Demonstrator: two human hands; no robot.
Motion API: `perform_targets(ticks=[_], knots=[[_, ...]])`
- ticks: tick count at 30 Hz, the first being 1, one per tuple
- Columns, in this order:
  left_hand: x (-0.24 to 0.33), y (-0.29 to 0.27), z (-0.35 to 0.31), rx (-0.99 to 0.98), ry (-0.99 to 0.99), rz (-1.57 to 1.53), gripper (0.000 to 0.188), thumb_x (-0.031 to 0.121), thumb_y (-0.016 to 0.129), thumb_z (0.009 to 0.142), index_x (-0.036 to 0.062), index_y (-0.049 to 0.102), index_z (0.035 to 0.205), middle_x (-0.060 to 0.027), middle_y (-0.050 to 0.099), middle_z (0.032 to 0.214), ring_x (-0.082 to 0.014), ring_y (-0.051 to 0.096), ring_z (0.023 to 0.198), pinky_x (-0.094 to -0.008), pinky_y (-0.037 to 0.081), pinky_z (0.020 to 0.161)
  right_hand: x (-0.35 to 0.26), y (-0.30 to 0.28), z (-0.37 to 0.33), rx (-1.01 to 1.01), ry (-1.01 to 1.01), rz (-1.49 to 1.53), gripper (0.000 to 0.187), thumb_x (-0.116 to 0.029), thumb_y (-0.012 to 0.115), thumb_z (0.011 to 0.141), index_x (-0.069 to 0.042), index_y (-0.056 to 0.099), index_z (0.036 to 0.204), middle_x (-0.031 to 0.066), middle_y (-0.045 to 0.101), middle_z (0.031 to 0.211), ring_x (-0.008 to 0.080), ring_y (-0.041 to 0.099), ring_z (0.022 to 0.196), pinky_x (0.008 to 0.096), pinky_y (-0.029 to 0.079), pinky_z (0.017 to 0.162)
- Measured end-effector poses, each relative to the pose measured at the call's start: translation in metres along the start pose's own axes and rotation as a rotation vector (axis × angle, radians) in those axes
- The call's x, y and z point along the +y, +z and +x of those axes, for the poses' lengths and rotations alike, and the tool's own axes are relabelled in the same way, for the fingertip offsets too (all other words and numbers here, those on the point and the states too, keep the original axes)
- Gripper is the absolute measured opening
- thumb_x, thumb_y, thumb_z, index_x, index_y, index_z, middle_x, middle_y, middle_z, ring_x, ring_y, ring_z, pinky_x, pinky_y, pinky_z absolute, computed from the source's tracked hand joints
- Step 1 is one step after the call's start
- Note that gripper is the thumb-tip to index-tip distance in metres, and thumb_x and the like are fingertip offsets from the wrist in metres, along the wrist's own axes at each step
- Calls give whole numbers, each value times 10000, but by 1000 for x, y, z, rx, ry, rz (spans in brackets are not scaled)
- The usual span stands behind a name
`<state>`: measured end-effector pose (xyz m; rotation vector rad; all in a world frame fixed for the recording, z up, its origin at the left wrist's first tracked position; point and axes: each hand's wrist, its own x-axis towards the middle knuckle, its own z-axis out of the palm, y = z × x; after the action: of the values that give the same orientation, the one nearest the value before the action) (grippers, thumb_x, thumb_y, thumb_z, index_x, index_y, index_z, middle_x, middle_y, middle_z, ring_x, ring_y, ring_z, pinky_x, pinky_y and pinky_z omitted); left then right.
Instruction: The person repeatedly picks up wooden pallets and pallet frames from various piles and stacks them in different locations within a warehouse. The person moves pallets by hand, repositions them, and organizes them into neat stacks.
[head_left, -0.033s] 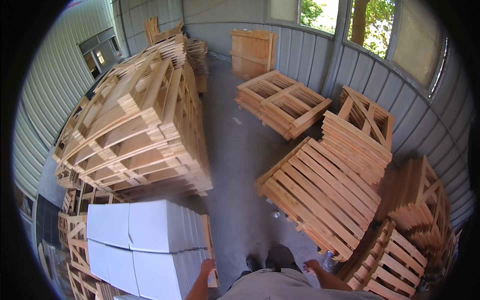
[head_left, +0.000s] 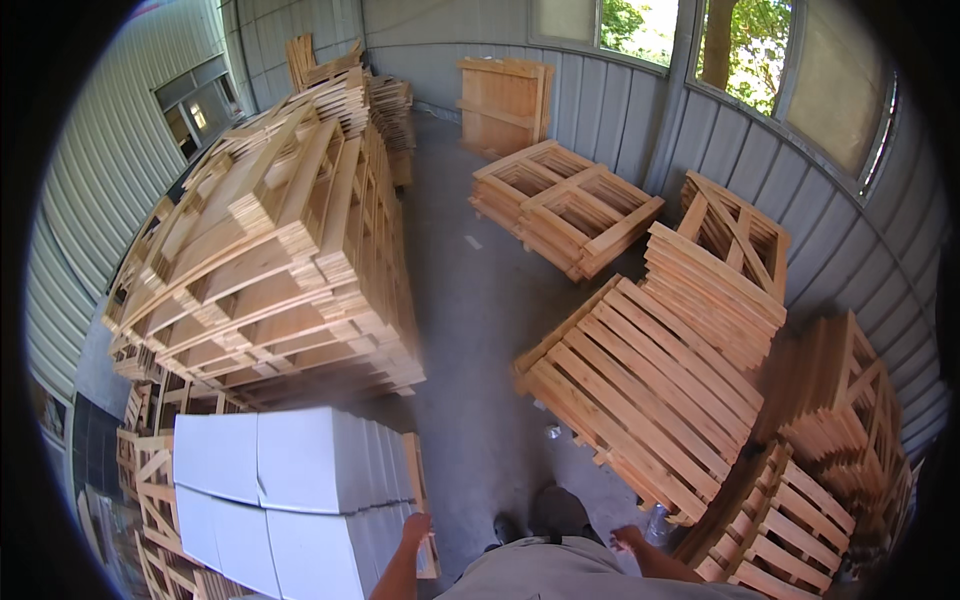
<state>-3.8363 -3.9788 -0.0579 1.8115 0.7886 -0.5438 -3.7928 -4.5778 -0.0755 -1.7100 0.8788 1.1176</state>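
My left hand (head_left: 418, 527) is low in the view, in front of the wooden board edge (head_left: 414, 465) beside the stacked white blocks (head_left: 300, 455). Its fingers are loosely bent and apart, with nothing visible in them; whether it touches the board I cannot tell. My right hand (head_left: 629, 540) hangs by my right side, fingers loosely spread and holding nothing visible. Nearest to it are a clear plastic item (head_left: 657, 522) on the floor and the corner of a slatted wooden pallet stack (head_left: 640, 390).
A tall stack of pale wooden pallets (head_left: 290, 250) fills the left side. Along the right wall stand framed panels (head_left: 565, 200), crossed frames (head_left: 720, 280), leaning frames (head_left: 835, 400) and another slatted pallet (head_left: 785, 525). A grey floor aisle (head_left: 460, 330) runs between them to a panel stack (head_left: 503, 105).
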Motion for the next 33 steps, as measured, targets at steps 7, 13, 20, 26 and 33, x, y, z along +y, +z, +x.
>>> perform_targets(ticks=[7, 13, 20, 26, 33], knots=[[192, -8, 127, -104, -111, -218, 315, 284, 553, 908, -15, 625, 971, -124, 672, 861, -204, 653, 635, -331, 498, 532, -113, -3, 42, 68, 83, 97, 250, -219, 623, 918, 7, 654, 1019, 180, 704, 893, 320, 688, 711, 411, 552, 608], [320, -18, 223, -30, -4, -157, 329, 290, 533, 927, -10, 632, 1019, -151, 694, 920, -239, 681, 704, -353, 512, 578, -341, -20, 123, 45, -87, 244, 144, -136, 560, 915, -51, 597, 804, 93, 582, 669, 218, 566, 519, 364, 411, 409], [456, -49, 378, -127, -3, -34, 380, 308, 538, 927, -10, 609, 1122, -149, 685, 1006, -241, 681, 753, -358, 511, 601, -620, 8, 176, -235, -466, 595, 267, -219, 605, 896, 30, 625, 988, 101, 649, 797, 202, 647, 650, 293, 502, 529], [561, -92, 551, -70, 68, 187, 399, 327, 542, 887, -46, 646, 984, -183, 678, 852, -275, 681, 709, -399, 517, 603, -750, 68, 229, -189, -527, 403, 259, -172, 606, 907, 43, 595, 1051, 137, 674, 905, 224, 665, 733, 298, 515, 565], [651, -165, 677, 10, 103, 151, 391, 317, 525, 867, -55, 646, 870, -229, 672, 776, -312, 681, 683, -436, 528, 662, -785, 42, 221, 82, -21, 201, 297, -269, 648, 892, 20, 686, 948, 169, 699, 858, 279, 676, 671, 356, 522, 547]])
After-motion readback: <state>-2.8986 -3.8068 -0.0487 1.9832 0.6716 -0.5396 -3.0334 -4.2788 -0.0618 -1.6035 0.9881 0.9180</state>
